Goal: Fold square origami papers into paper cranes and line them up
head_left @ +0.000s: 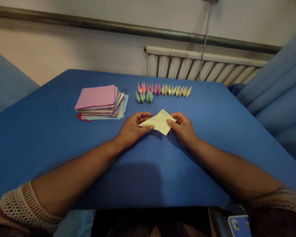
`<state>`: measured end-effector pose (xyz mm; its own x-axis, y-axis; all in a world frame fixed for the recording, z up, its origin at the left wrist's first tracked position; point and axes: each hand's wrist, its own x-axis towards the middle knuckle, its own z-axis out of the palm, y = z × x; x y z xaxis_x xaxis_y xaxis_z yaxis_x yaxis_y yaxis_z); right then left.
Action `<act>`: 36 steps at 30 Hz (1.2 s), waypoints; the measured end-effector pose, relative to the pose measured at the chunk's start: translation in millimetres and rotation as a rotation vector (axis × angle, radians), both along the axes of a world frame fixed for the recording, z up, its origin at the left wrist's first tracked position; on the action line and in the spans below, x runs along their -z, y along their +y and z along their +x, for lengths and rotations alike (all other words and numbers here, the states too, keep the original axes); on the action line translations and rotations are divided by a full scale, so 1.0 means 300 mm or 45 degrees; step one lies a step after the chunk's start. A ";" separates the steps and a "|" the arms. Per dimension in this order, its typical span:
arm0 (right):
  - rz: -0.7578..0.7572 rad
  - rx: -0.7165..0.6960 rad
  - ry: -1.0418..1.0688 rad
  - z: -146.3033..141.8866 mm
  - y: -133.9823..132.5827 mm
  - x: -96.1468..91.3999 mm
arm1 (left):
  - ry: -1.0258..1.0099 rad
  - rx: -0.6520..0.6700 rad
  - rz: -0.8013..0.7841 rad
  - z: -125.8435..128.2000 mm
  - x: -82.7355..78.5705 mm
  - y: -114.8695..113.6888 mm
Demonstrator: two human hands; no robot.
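A partly folded pale yellow paper (159, 122) is held just above the blue table (51, 131), between both hands. My left hand (133, 126) pinches its left point with thumb and fingers. My right hand (184, 126) grips the right side, thumb on top. Behind the hands stands a row of several small folded paper figures (162, 90) in orange, pink, green and yellow. To the left lies a stack of coloured paper squares (100, 102) with a pink sheet on top.
A white radiator (199, 67) and a grey pipe (113, 28) run along the wall behind the table. Blue fabric (278, 95) hangs at the right and at the far left. A dark object with a blue tag (239, 225) sits at the bottom right.
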<state>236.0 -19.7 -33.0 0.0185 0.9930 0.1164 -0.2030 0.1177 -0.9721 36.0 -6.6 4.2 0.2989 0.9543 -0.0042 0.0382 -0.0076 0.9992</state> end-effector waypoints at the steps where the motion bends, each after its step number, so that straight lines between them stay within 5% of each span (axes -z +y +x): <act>1: 0.007 -0.001 0.006 0.001 -0.002 -0.002 | -0.023 -0.022 0.003 0.002 0.003 -0.002; 7: 0.012 -0.034 -0.025 0.003 -0.012 -0.012 | -0.148 -0.125 -0.006 0.003 0.019 0.004; 14: -0.122 -0.331 -0.014 -0.028 -0.027 -0.004 | -0.410 -0.145 -0.154 0.018 0.015 0.002; 18: -0.177 -0.370 0.095 -0.038 -0.037 -0.001 | -0.413 -0.030 -0.261 0.033 0.017 -0.021; 24: -0.354 -0.653 0.119 -0.027 -0.052 -0.020 | -0.366 -0.148 -0.203 0.032 0.015 -0.021; 36: -0.364 -0.701 0.086 -0.019 -0.055 -0.028 | -0.263 -0.158 -0.114 0.028 0.016 -0.011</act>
<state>230.3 -36.1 -24.7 -0.5069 0.8507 -0.1393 -0.2218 -0.2849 -0.9325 44.4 -10.0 -0.7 0.1829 0.9822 -0.0417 -0.1715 0.0736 0.9824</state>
